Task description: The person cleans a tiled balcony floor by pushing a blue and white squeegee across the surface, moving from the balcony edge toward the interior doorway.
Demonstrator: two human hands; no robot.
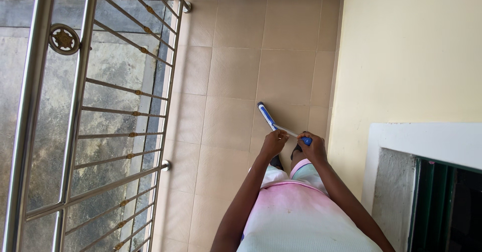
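Head view, looking down along my body to a beige tiled floor (236,71). My left hand (273,144) is closed around the thin metal shaft of a blue-and-white mop (268,117); my right hand (312,146) is closed around its blue grip end. The mop head rests on the tiles just ahead of my hands, near the cream wall (401,51). A steel railing (80,106) runs along the left side, well apart from the mop.

Soft, even daylight from the railing (95,116) side, faint shadows, sharp focus, tilted view with slight edge bending.
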